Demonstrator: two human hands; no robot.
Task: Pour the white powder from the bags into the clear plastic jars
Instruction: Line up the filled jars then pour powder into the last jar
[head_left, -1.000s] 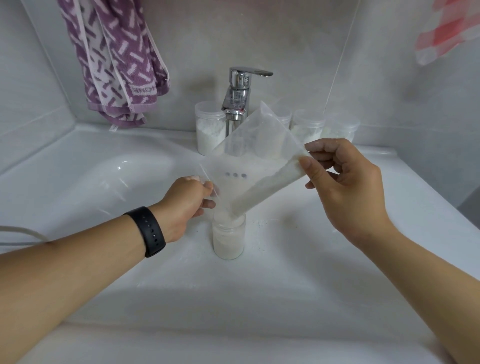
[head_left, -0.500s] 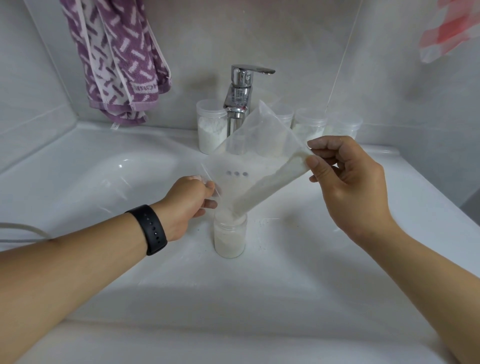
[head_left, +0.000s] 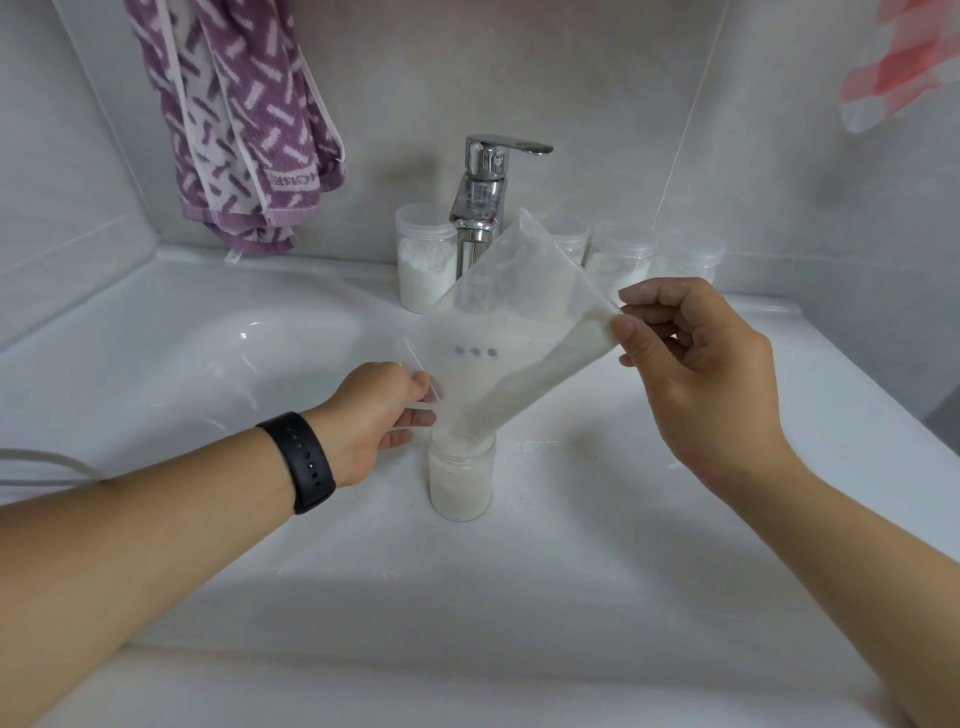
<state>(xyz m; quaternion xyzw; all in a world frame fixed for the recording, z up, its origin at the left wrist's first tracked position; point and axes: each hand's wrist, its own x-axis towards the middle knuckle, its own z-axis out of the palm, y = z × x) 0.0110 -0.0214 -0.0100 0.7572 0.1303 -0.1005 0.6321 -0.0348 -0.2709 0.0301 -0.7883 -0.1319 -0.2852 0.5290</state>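
Little has shifted since the earlier frames: your right hand (head_left: 696, 374) has kept its pinch on the raised corner of the bag (head_left: 498, 332), and more powder has slid toward the low corner. Your left hand (head_left: 382, 410) pinches the bag's left edge beside the jar (head_left: 460, 480), which stands on the white bench (head_left: 675, 519) under the bag's mouth. Behind, the tap (head_left: 480, 208) and filled jars (head_left: 423, 265) crowd the back wall; a purple towel (head_left: 244, 130) hangs at the left. Open room lies nearer you.
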